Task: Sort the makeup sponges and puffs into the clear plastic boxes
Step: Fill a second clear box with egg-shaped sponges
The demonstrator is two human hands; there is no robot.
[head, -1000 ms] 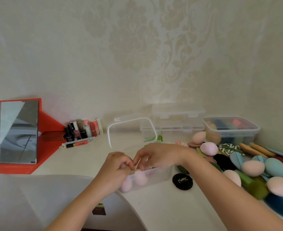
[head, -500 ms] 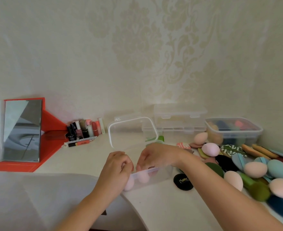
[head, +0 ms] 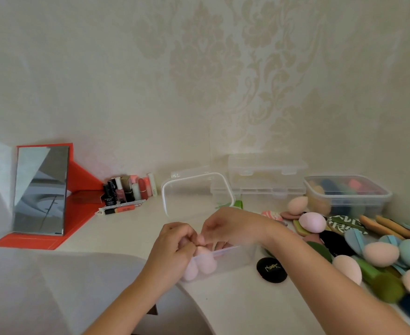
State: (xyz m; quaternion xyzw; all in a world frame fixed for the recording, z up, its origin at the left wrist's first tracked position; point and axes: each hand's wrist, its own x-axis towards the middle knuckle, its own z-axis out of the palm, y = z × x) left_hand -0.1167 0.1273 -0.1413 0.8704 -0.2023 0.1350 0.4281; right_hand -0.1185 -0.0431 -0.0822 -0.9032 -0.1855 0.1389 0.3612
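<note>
Pale pink egg-shaped sponges (head: pixel 205 263)

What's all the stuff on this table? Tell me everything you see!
front box: one, clear, open, near table edge
pink sponges: at least two, pink, inside front box
lid: one, clear with white rim, propped behind front box
organiser boxes: apparently two, clear, stacked by the wall
lidded box: one, clear, far right, coloured sponges inside
loose sponges and puffs: many, pink, blue, green, orange, piled at right
black puff: one, black with gold logo, right of front box
mirror: one, red stand, far left
cosmetics: several, mixed colours, beside mirror
table: one, white
left hand: fingers curled, over front box
right hand: fingers curled, meeting the left; what they hold is unclear
</note>
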